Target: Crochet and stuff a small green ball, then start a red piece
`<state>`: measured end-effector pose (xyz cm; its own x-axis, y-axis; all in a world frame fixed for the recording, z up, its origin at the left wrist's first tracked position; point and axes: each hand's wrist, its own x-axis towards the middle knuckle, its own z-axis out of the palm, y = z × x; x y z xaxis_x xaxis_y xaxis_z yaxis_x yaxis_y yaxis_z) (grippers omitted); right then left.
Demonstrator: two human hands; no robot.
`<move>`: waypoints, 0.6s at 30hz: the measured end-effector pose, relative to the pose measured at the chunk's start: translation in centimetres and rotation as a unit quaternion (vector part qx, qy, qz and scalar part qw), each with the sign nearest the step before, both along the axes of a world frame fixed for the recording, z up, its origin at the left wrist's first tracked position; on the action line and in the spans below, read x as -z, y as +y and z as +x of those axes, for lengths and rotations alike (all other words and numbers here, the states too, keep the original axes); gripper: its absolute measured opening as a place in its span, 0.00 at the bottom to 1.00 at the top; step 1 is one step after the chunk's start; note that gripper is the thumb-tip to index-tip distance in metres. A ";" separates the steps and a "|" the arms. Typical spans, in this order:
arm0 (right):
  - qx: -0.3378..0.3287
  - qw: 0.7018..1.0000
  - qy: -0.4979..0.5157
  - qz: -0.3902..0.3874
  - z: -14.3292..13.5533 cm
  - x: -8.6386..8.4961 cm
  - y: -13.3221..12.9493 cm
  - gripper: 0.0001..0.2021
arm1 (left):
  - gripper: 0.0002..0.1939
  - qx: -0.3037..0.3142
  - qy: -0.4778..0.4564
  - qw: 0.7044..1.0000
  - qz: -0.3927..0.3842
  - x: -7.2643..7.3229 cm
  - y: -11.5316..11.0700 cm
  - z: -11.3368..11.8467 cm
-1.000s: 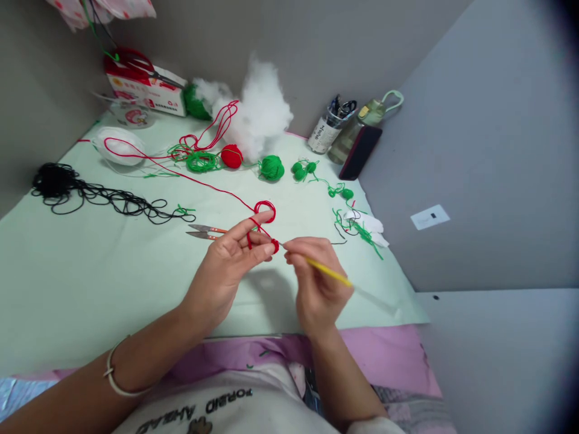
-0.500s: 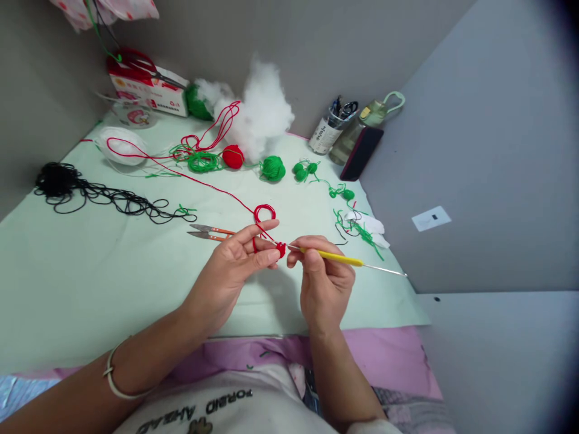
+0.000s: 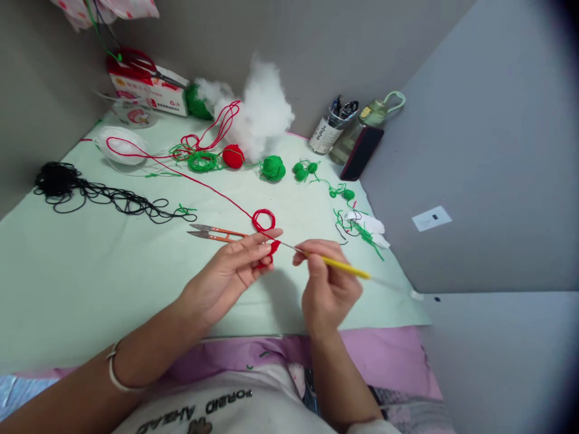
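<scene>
Between the thumb and fingers of my left hand point(image 3: 230, 274) is a small red crochet piece point(image 3: 274, 247). Red yarn point(image 3: 221, 194) runs from it over my fingers, past a loose coil point(image 3: 263, 220), toward the back left. My right hand point(image 3: 329, 283) grips a yellow-handled crochet hook point(image 3: 346, 267), whose metal tip reaches the red piece. The hook's far end is blurred. Orange-handled thread snips point(image 3: 217, 233) lie behind my left hand, their handle end partly covered by it.
Black yarn point(image 3: 56, 181) lies at left. Along the back are white stuffing point(image 3: 266, 111), a red ball point(image 3: 233, 157), a green ball point(image 3: 273, 169), a pen cup point(image 3: 325, 135), a bottle point(image 3: 346, 144) and a phone point(image 3: 362, 154). Thread scraps point(image 3: 364, 232) lie at right.
My left hand has turned, and its index finger has come down beside the red piece, which is now tilted. My right hand has shifted slightly right, with the hook angled more steeply.
</scene>
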<state>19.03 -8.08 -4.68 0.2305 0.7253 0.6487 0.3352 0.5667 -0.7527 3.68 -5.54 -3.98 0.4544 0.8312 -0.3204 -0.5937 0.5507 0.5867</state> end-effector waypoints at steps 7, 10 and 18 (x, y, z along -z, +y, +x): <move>-0.014 0.999 -0.047 -0.011 -0.4 -0.3 -0.2 0.12 | 0.25 -0.049 0.083 0.991 0.098 -0.7 -0.5 0.4; 0.026 0.990 -0.122 0.067 -0.9 0.1 -0.3 0.19 | 0.24 -0.018 0.077 0.994 0.078 -0.5 -0.6 0.4; -0.119 0.969 0.166 -0.138 0.6 -0.9 0.2 0.08 | 0.21 0.021 0.069 0.996 0.060 -0.8 0.0 -0.5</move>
<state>19.61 -7.84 -3.78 0.1975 0.9194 0.3401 -0.0679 0.3590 -0.9309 3.18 -5.49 -3.19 0.4487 0.8483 -0.2813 -0.4801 0.4943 0.7247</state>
